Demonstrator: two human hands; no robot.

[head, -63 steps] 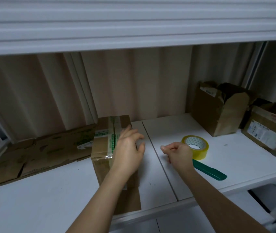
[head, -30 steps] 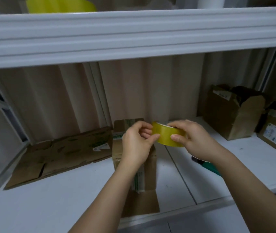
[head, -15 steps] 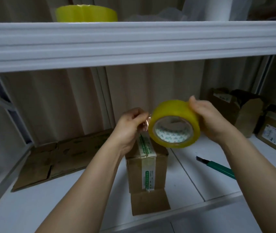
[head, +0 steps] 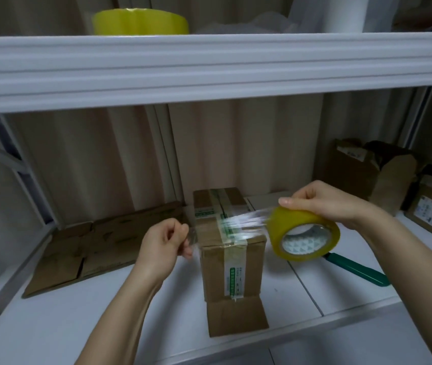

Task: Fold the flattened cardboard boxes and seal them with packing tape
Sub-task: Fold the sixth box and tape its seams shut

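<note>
Cutter [head: 357,269] lies beside box [head: 232,259], behind roll [head: 304,234].

No text is being made out: green print on the box [head: 232,248] tape is being blurred beyond reading.

White shelf [head: 51,325], bearing flat cardboard [head: 83,248] at left, taped box [head: 232,259] in the middle, green knife [head: 359,270] to its right, two more boxes [head: 362,175] far right.
</note>
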